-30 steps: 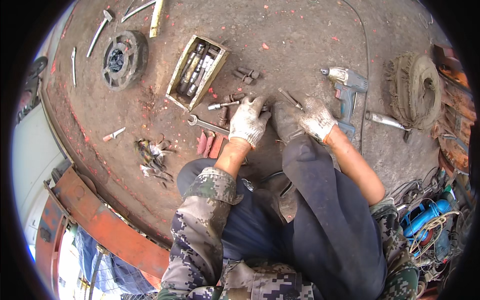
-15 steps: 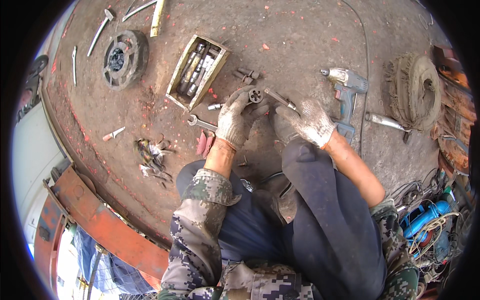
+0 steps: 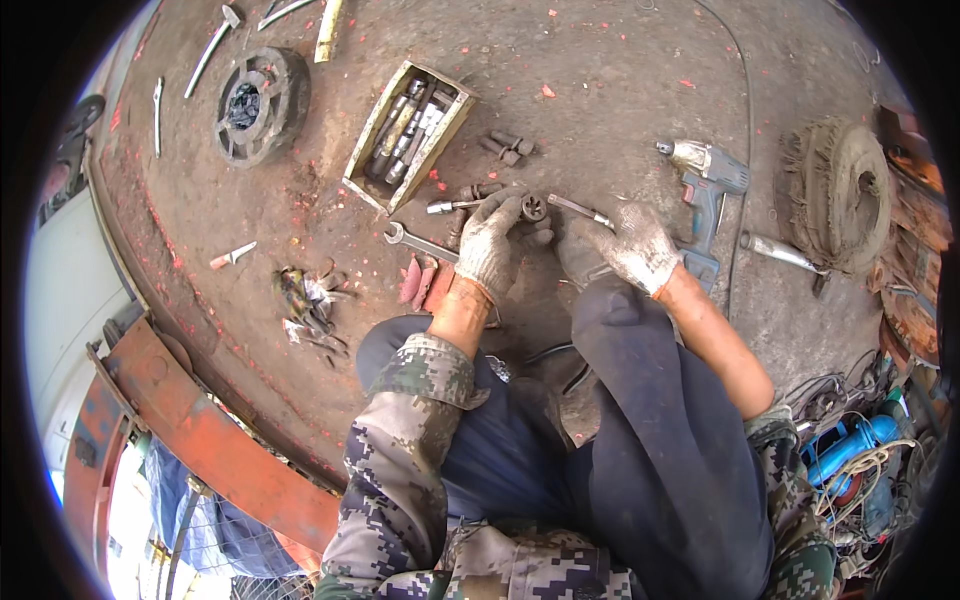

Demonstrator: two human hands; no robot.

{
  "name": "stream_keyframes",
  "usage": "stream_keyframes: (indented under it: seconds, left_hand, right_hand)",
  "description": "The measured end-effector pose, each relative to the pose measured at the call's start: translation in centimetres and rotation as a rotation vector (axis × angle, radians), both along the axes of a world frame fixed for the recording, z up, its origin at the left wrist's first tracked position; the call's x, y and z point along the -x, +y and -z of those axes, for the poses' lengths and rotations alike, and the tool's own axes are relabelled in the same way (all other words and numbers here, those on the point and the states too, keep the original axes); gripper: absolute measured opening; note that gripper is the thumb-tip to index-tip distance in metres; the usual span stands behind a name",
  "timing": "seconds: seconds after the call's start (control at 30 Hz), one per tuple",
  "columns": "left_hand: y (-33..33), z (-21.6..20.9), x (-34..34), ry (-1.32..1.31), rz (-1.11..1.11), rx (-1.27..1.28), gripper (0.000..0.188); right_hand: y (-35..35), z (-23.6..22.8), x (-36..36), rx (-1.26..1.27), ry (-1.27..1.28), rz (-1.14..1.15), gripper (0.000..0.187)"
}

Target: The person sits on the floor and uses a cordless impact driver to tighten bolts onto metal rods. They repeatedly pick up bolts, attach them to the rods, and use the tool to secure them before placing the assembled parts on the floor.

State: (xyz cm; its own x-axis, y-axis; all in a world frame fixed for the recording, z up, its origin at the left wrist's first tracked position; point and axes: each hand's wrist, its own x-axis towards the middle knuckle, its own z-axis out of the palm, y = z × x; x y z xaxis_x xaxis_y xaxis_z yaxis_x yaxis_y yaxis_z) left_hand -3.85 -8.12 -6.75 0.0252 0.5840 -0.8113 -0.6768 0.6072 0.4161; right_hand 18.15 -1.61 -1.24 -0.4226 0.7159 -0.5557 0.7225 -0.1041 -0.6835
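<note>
My left hand (image 3: 490, 240), in a dirty knitted work glove, is closed on a round threading die (image 3: 534, 208), a dark disc with a lobed hole. My gloved right hand (image 3: 635, 245) grips a short metal rod (image 3: 580, 210), whose free end points at the die with a small gap between them. Just left of my left hand lie an open-ended wrench (image 3: 420, 240) and a socket extension (image 3: 452, 207), partly hidden by the glove. Red flat pieces (image 3: 427, 284) rest beside that wrist. Right of my right hand lies a cordless impact wrench (image 3: 708, 185).
Beyond my hands stand a wooden box (image 3: 452, 125) of sockets and several bolts (image 3: 508, 146). Farther left are a black wheel (image 3: 292, 108), a hammer (image 3: 212, 55) and a knife (image 3: 233, 256). On the right lie a frayed ring (image 3: 825, 195), a metal tube (image 3: 780, 250) and a cable (image 3: 750, 90).
The whole view has shifted slightly. The die in my left hand has tilted, its face now turned a little away. Both hands keep their hold.
</note>
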Motion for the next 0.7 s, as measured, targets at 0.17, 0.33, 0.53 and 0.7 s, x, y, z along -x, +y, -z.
stream_keyframes:
  seconds: [0.17,0.33,0.53,0.7]
  left_hand:
    - [-0.1,1.2,0.1,0.543,0.435,-0.028,0.031]
    - [0.0,1.1,0.7,1.315,0.707,-0.437,0.026]
    - [3.7,0.0,3.7,1.668,1.136,-0.411,0.036]
    - [5.1,0.3,5.2,1.526,1.308,-0.237,0.035]
  right_hand:
    - [-0.5,0.6,0.0,0.006,0.062,0.037,0.04]
    - [-0.8,1.8,-0.5,-0.013,0.051,0.041,0.041]
    - [-0.3,0.5,-0.4,0.064,0.032,0.073,0.041]
    - [-0.7,1.3,-0.3,-0.016,0.098,0.059,0.042]
